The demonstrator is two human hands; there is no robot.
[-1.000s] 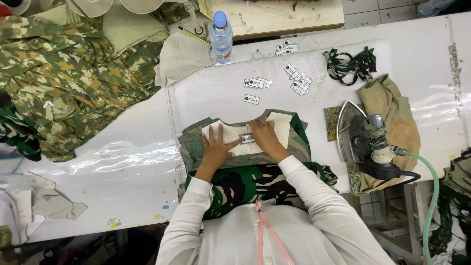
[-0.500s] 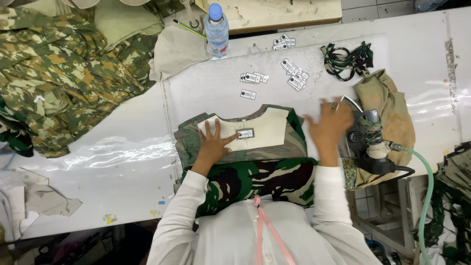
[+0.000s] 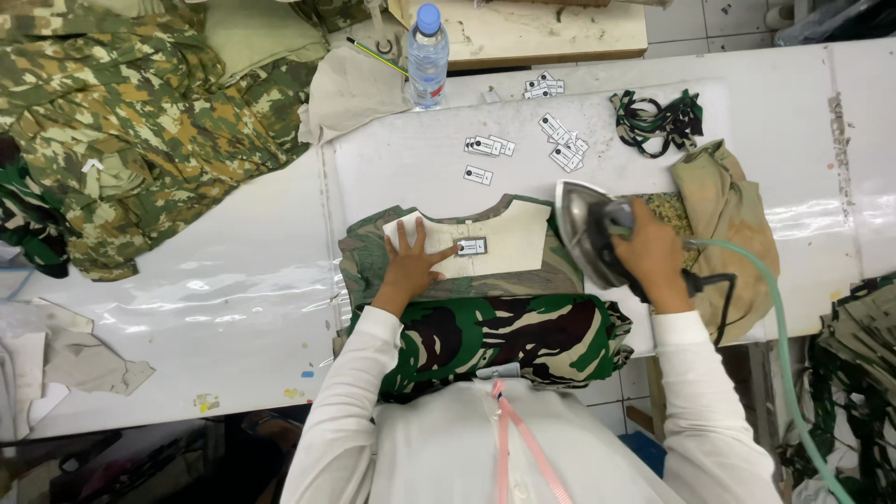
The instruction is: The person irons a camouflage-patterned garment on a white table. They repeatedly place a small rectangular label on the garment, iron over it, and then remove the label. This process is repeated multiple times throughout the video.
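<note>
Camouflage garment [image 3: 485,331] lies on the white counter [image 3: 233,271] at six o'clock, its beige collar panel [image 3: 509,245] spread flat toward twelve. Right hand [image 3: 649,257] has its grip closed around the handle of the iron [image 3: 588,229], tilted at the panel's three o'clock edge. Left hand [image 3: 411,266] rests flat, fingers spread, its forefinger touching the small label [image 3: 471,246].
</note>
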